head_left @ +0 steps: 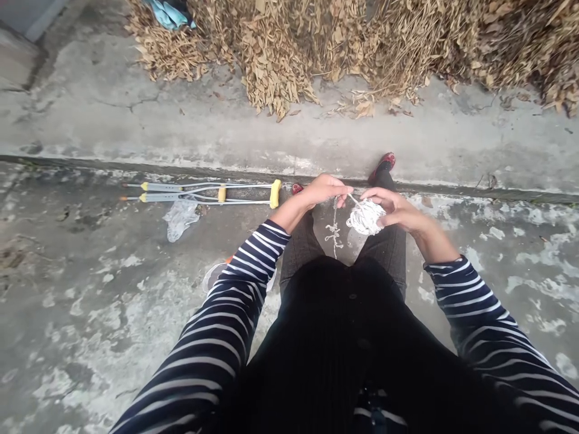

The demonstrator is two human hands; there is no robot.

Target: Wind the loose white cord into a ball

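Observation:
My right hand point(398, 211) is wrapped round a bundle of white cord point(364, 217), held in front of my thighs. My left hand point(326, 188) pinches the cord's strand a little to the left of the bundle. A short length runs from the pinch to the bundle. Below my left hand hangs a knotted, looped tail of cord point(334, 232), in the gap between my legs. The fingertips of my left hand are partly hidden.
A pair of crutches point(203, 194) with yellow pads lies on the concrete at left, beside a crumpled clear plastic bag point(180, 218). A low concrete step point(203, 132) runs across ahead of my feet. Dry leafy stalks point(316, 42) lie on it, with blue cloth point(169, 13).

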